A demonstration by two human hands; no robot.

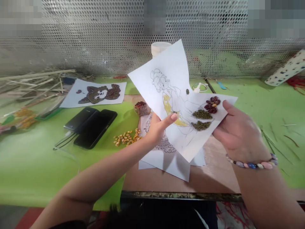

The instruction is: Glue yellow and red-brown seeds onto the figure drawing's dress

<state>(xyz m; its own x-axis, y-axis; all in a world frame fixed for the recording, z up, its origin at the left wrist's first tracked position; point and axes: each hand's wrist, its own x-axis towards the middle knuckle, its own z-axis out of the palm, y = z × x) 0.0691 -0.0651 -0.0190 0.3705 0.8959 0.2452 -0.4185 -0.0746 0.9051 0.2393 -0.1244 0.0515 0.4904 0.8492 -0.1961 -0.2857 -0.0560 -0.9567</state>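
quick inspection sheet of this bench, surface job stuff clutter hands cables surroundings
surface: green-covered bench, bare tan board at the front
job's things: line-drawing sheet of a robed figure, carrying red beans and green mung beans; loose corn kernels on the bench; seed picture of an animal on paper
clutter: two black phones, dry sticks, more papers under the held sheet
grippers: left hand and right hand both hold the sheet; beaded bracelet on the right wrist
cables: thin dark cable by the phones
surroundings: perforated metal screen behind, white cup beyond the sheet
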